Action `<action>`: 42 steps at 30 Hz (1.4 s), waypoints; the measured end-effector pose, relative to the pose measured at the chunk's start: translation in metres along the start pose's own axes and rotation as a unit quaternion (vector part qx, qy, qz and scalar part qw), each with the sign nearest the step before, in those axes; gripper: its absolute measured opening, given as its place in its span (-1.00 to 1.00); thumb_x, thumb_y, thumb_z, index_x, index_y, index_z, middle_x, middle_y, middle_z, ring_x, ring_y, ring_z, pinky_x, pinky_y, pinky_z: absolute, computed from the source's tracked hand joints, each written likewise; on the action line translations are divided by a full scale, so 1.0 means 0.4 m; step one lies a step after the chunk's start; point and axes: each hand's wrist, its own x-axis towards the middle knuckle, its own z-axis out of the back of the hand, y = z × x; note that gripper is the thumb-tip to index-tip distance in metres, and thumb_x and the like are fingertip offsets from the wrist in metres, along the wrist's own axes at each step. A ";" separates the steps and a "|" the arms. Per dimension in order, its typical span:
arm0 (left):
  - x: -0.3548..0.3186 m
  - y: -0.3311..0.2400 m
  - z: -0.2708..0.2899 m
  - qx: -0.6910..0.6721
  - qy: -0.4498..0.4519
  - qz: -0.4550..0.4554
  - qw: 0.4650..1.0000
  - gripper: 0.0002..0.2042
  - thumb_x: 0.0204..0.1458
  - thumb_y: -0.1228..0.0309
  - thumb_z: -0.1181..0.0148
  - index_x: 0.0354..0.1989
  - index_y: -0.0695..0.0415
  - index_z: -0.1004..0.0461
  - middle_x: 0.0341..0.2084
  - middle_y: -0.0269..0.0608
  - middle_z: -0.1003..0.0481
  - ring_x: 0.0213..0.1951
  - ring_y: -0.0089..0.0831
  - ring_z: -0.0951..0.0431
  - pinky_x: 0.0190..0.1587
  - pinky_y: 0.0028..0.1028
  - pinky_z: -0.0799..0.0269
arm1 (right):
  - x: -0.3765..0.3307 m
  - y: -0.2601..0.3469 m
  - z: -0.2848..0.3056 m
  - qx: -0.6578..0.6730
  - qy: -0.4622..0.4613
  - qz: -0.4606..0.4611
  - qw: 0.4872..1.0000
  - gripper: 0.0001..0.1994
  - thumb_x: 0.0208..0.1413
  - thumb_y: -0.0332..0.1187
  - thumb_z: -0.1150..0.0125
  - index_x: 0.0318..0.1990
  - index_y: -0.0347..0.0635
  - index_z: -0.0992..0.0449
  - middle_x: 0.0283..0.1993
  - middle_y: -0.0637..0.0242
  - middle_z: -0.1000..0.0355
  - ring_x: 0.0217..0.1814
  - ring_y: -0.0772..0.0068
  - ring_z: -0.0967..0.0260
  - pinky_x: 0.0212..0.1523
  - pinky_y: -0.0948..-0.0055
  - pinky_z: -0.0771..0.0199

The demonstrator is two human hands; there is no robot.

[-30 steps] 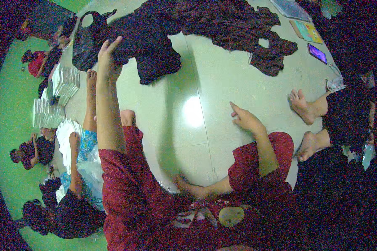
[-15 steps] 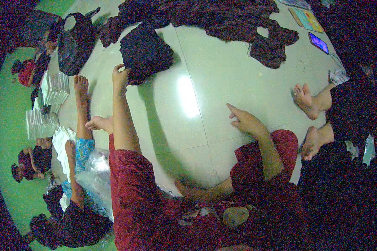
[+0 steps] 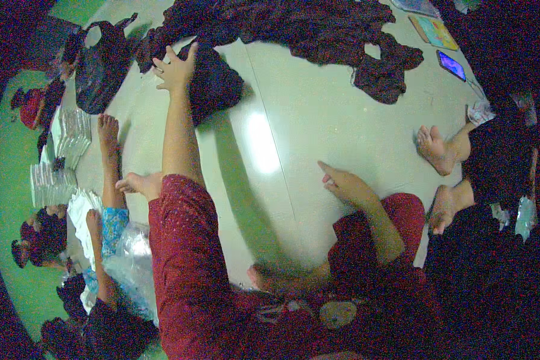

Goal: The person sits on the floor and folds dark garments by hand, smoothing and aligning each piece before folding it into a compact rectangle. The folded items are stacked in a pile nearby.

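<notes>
Head view: dark cloth heap (image 3: 282,27) at 12 o'clock, smaller black cloth (image 3: 216,87) at 11. Your left hand (image 3: 177,73), by its 9 o'clock edge, spreads wide. Your right hand (image 3: 349,186), at 3, points; I can't tell its grip. Flat fingers should keep cloth neat.

We find the floor (image 3: 318,114) smooth, glossy and brightly reflective. At the far side we note rumpled, matt dark cloth (image 3: 270,27) and, nearer, a matt cloth bundle (image 3: 215,84). We record a black bag (image 3: 102,78) at far left, apparently plastic, faintly shiny; at near left, crinkled, glossy clear plastic (image 3: 135,258); at far right, a smooth phone screen (image 3: 451,64).
</notes>
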 end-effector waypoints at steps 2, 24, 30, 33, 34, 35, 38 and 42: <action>0.016 0.014 -0.051 0.036 0.069 -0.004 0.997 -0.12 -0.31 -0.43 0.12 0.22 -0.22 -0.04 0.23 0.10 0.15 0.25 0.08 0.18 0.09 0.26 0.15 | 0.005 0.007 -0.011 0.012 0.031 -0.021 0.999 -0.37 -0.01 -0.42 -0.05 0.25 -0.10 0.03 -0.16 0.18 -0.39 -0.19 0.19 -0.36 -0.13 0.35 -0.35; -0.666 0.136 0.165 -0.017 0.099 -0.132 0.986 -0.22 -0.23 -0.25 -0.05 0.20 -0.18 -0.09 0.19 0.07 -0.02 0.17 0.13 -0.04 -0.01 0.16 -0.13 | 0.010 0.048 -0.057 -0.109 0.025 -0.019 0.994 -0.47 -0.01 -0.38 0.03 0.18 -0.17 -0.10 -0.19 0.09 -0.42 -0.19 0.12 -0.38 -0.19 0.24 -0.37; -0.772 0.177 0.237 -0.073 0.208 -0.068 0.973 -0.37 -0.03 -0.13 0.09 0.21 -0.12 -0.08 0.16 -0.04 -0.08 0.21 -0.07 -0.01 0.07 0.26 0.18 | 0.001 0.038 -0.058 -0.109 -0.025 0.005 0.994 -0.49 -0.01 -0.39 0.02 0.16 -0.19 -0.13 -0.19 0.06 -0.42 -0.20 0.10 -0.39 -0.17 0.26 -0.37; -0.722 0.207 0.257 -0.075 0.187 -0.084 0.976 -0.51 -0.01 0.05 0.04 0.10 -0.04 -0.22 0.00 -0.09 -0.30 0.10 -0.19 -0.23 0.06 0.30 0.20 | 0.002 0.039 -0.065 -0.116 -0.020 0.003 0.993 -0.48 -0.02 -0.39 0.00 0.16 -0.19 -0.13 -0.19 0.06 -0.42 -0.20 0.12 -0.40 -0.17 0.27 -0.37; -0.704 0.217 0.263 -0.024 0.185 -0.114 0.976 -0.58 -0.04 0.14 0.00 -0.01 0.03 -0.31 -0.12 -0.08 -0.39 -0.01 -0.19 -0.35 0.05 0.21 0.05 | 0.002 0.037 -0.068 -0.091 -0.006 -0.019 0.996 -0.48 -0.04 -0.40 -0.01 0.15 -0.19 -0.14 -0.19 0.05 -0.43 -0.19 0.11 -0.40 -0.16 0.27 -0.37; -0.680 0.227 0.270 -0.023 0.220 -0.130 0.966 -0.60 -0.05 0.16 0.00 -0.04 0.05 -0.34 -0.15 -0.06 -0.39 -0.03 -0.17 -0.36 0.03 0.13 -0.02 | 0.004 0.035 -0.072 -0.107 -0.010 -0.006 0.994 -0.48 -0.04 -0.40 -0.01 0.15 -0.19 -0.14 -0.20 0.05 -0.43 -0.20 0.12 -0.40 -0.17 0.27 -0.38; -0.623 0.251 0.295 -0.084 0.320 -0.143 0.933 -0.69 -0.06 0.23 -0.03 -0.16 0.12 -0.38 -0.26 -0.04 -0.41 -0.17 -0.19 -0.40 -0.08 -0.13 -0.21 | 0.006 0.026 -0.080 -0.127 -0.018 0.017 0.992 -0.48 -0.04 -0.41 -0.01 0.15 -0.19 -0.14 -0.21 0.07 -0.44 -0.22 0.13 -0.41 -0.19 0.29 -0.39; -0.572 0.276 0.299 -0.370 0.341 -0.117 0.856 -0.85 -0.07 0.43 -0.10 -0.36 0.23 -0.34 -0.58 -0.16 -0.39 -0.46 -0.42 -0.36 -0.35 -0.48 -0.29 | 0.013 0.021 -0.080 -0.121 -0.016 0.004 0.993 -0.48 -0.06 -0.42 -0.02 0.15 -0.19 -0.15 -0.24 0.08 -0.44 -0.24 0.14 -0.41 -0.21 0.29 -0.39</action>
